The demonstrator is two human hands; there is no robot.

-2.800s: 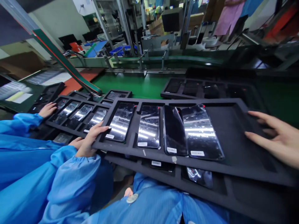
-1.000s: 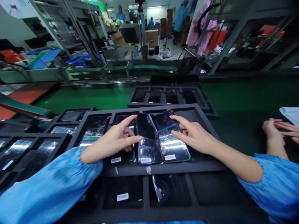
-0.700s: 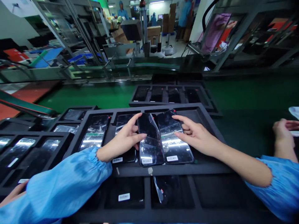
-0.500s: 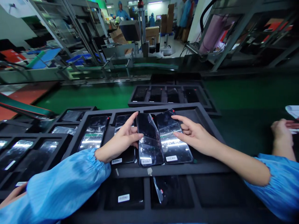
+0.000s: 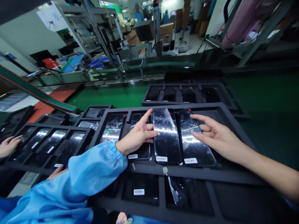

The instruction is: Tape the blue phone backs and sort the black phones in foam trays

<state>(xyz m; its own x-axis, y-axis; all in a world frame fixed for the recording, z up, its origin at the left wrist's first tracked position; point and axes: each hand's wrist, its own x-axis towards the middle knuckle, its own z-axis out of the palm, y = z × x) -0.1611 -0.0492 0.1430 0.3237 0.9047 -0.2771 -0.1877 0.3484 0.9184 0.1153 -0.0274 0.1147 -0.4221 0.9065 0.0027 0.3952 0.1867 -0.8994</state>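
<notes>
A black foam tray [image 5: 233, 118] in front of me holds several dark phones with glossy film, side by side. My left hand [image 5: 137, 137] rests on the second phone [image 5: 140, 149], thumb and forefinger touching the left edge of the third phone [image 5: 165, 140], which lies tilted over its slot. My right hand [image 5: 217, 137] has its fingers spread, fingertips on the fourth phone [image 5: 193, 146]. Neither hand lifts anything. The first phone [image 5: 113, 132] lies untouched at the left.
A second foam tray [image 5: 144, 199] lies under the first, nearer me. Another tray [image 5: 187, 93] sits farther out on the green conveyor belt [image 5: 116, 95]. At the left a co-worker's hands [image 5: 8, 146] touch a tray of phones [image 5: 51, 143]. Machines and boxes stand behind.
Earlier I was carrying the tray by its ends; now it lies still and both hands rest on the phones. Over the last second my view shifted left; the hands barely moved.
</notes>
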